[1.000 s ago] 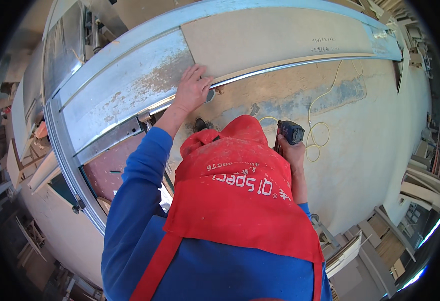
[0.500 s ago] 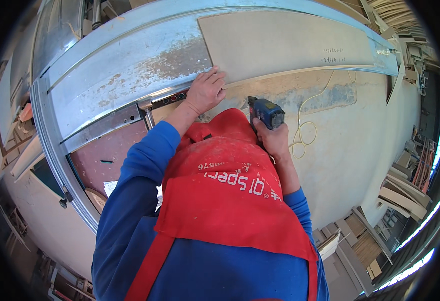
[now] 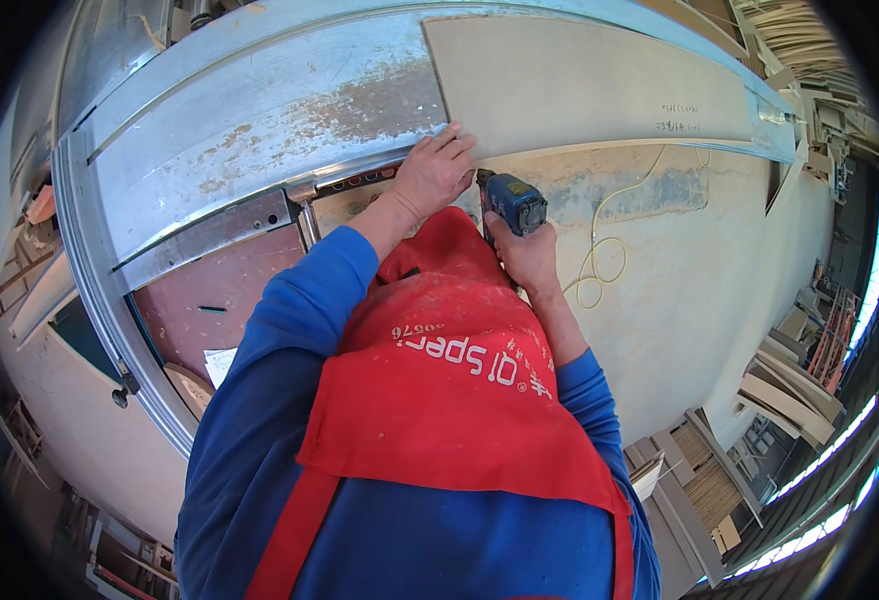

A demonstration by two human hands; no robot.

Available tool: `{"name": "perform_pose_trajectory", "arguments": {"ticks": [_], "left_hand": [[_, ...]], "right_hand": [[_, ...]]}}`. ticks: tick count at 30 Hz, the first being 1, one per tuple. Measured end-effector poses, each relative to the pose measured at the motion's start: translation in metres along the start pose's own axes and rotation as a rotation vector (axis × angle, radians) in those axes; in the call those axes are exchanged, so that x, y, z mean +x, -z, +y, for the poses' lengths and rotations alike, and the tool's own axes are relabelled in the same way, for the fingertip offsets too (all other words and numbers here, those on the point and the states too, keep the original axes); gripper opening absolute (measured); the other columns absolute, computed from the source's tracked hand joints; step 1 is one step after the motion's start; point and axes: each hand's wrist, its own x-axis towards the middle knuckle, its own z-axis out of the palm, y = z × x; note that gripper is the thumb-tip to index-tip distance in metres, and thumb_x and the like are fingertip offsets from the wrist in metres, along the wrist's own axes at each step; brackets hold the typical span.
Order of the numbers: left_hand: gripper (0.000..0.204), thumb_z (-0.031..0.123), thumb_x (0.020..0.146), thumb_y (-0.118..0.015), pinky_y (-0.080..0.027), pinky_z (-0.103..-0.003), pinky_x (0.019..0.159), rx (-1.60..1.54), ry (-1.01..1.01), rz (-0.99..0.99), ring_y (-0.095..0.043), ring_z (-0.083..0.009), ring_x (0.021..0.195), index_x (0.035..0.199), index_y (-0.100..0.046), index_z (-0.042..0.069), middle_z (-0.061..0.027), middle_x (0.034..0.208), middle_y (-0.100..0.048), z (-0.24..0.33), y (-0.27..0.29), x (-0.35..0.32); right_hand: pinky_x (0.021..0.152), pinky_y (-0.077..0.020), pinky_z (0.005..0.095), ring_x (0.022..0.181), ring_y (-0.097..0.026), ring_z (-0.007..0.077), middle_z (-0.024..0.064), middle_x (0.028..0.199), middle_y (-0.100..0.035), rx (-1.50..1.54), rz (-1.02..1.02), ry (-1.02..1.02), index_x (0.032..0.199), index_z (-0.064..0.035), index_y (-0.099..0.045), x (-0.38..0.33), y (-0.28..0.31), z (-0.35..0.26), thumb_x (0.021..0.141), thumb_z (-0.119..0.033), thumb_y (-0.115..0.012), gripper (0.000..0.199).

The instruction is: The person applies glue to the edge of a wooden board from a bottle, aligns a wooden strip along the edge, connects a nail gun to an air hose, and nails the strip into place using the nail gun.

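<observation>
My left hand [image 3: 433, 176] grips the near left corner of a long beige board [image 3: 589, 80]. Its fingers lie on top and the thumb is at the front edge. The board lies flat on a worn metal machine table [image 3: 259, 150]. A pale strip [image 3: 579, 148] runs along the board's near edge. In my right hand [image 3: 526, 253] is a blue and black nail gun [image 3: 514, 203]. Its nose points toward the board's near edge, close to my left hand; whether it touches is unclear. My red apron hides the lower part of the tool.
A thin yellow hose [image 3: 599, 262] lies looped on the floor to the right. Metal rails [image 3: 109, 290] frame the table's left side, beside a reddish panel [image 3: 219, 275] with papers on it. Stacked boards and offcuts [image 3: 784, 395] stand at the far right.
My right hand has brought the nail gun forward and left, nearer to the board's edge and my left hand. The left hand stays at the board's corner. The whole view has shifted slightly.
</observation>
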Motion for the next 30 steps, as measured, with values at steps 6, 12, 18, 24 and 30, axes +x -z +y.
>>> {"name": "perform_pose_trajectory", "arguments": {"ticks": [6, 12, 18, 24, 30], "left_hand": [[0.022, 0.018, 0.086, -0.080, -0.055, -0.048, 0.101, -0.026, 0.017, -0.011, -0.062, -0.0340, 0.139, 0.102, -0.068, 0.010, -0.0068, 0.137, -0.069, 0.001, -0.001, 0.000], [0.022, 0.017, 0.085, -0.080, -0.056, -0.049, 0.100, -0.038, 0.016, 0.013, -0.062, -0.0338, 0.138, 0.102, -0.067, 0.009, -0.0062, 0.138, -0.070, 0.001, -0.002, 0.000], [0.020, 0.016, 0.086, -0.077, -0.056, -0.049, 0.099, -0.033, 0.033, 0.017, -0.063, -0.0329, 0.138, 0.103, -0.070, 0.009, -0.0060, 0.136, -0.071, 0.000, -0.003, -0.003], [0.026, 0.020, 0.085, -0.078, -0.053, -0.051, 0.098, -0.003, 0.044, -0.002, -0.064, -0.0305, 0.136, 0.107, -0.072, 0.008, -0.0072, 0.133, -0.073, 0.004, 0.002, 0.004], [0.031, 0.024, 0.085, -0.081, -0.050, -0.053, 0.099, 0.079, -0.019, -0.050, -0.064, -0.0298, 0.136, 0.111, -0.072, 0.008, -0.0074, 0.133, -0.073, 0.005, 0.007, 0.009]], "right_hand": [[0.055, -0.0479, 0.0293, 0.059, -0.061, 0.0091, 0.0002, 0.068, -0.067, -0.012, 0.015, 0.068, 0.085, -0.0012, -0.075, -0.001, -0.005, 0.003, 0.095, -0.026, -0.080, 0.027], [0.057, -0.0486, 0.0299, 0.062, -0.062, 0.0082, 0.0009, 0.069, -0.069, 0.009, 0.033, 0.040, 0.087, 0.0002, -0.076, 0.001, -0.001, 0.003, 0.095, -0.024, -0.080, 0.026], [0.063, -0.0528, 0.0306, 0.070, -0.066, 0.0096, 0.0034, 0.078, -0.073, -0.045, 0.011, 0.062, 0.099, 0.0004, -0.078, 0.005, 0.000, 0.019, 0.095, -0.022, -0.079, 0.023], [0.083, -0.0606, 0.0418, 0.095, -0.081, 0.0297, 0.0226, 0.097, -0.080, -0.180, 0.115, 0.140, 0.117, -0.0034, -0.079, 0.000, 0.022, 0.053, 0.091, -0.039, -0.082, 0.044], [0.087, -0.0603, 0.0463, 0.100, -0.078, 0.0402, 0.0240, 0.100, -0.079, -0.142, 0.115, 0.065, 0.113, -0.0052, -0.078, -0.009, 0.042, 0.062, 0.089, -0.042, -0.081, 0.044]]}}
